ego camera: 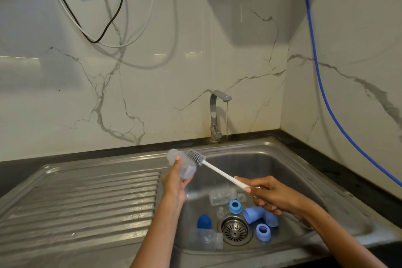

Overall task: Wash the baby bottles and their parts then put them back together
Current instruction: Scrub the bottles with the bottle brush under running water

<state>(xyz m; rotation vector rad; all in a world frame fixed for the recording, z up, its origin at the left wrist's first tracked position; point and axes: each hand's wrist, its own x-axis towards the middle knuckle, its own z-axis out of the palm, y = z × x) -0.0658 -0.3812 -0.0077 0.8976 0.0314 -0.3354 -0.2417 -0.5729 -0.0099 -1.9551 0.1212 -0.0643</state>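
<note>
Baby bottle (186, 169), clear plastic, was held in your left hand (174, 183) above the left edge of the sink basin (282, 172), fingers curled round its body and the bottle tilted, its mouth facing up and right toward the brush. Bottle brush (196, 156): grey bristle head just beside the bottle's mouth, touching or nearly so; its long white handle (221, 174) ran down and right into your right hand (267, 197), where thumb and fingers were pinched on the handle's end. Tap (217, 113): chrome, mounted at the back of the basin, with a thin stream of water (227, 128) falling from its spout. In the basin, from the head view, you had: a second clear bottle (221, 196) lying on its side behind the drain (235, 231); a third clear bottle (206, 239) on its side at the front left; a dark blue cap (204, 222) just behind that bottle; a blue collar ring (235, 205) above the drain; a second blue collar ring (263, 231) to the drain's right; two light blue caps (258, 215) lying together between the rings, partly under your right hand; a small clear teat (220, 213) near the drain's left rim. Ribbed steel drainboard (87, 198) lay to the left of the basin. Behind it all stood a marble-patterned wall (152, 93), with a blue hose (322, 85) hanging down at the right and black and white cables (104, 28) at upper left.
</note>
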